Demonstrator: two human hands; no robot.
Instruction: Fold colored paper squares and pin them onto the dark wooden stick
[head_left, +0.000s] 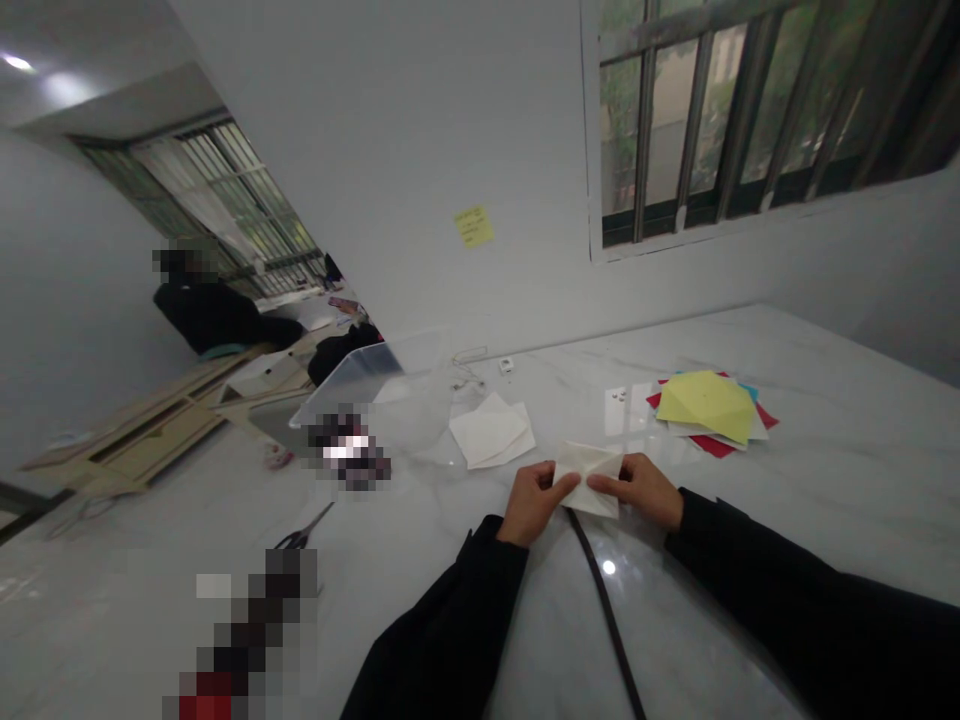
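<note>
Over the table point(862, 490) | our left hand point(529, 505) and right hand point(651, 492), nearly closed, pinched white paper point(587, 458) | uneven pressure, we judged, risked crooked folds

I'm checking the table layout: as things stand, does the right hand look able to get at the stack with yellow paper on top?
Probably yes: nothing visible blocks the right hand from the paper stack, though it would likely need to release the white paper first.

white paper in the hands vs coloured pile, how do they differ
Left hand and right hand hold the white paper; the coloured pile lies on the table. The white paper is plain white; the coloured pile shows yellow, red and blue. Both look like paper.
</note>
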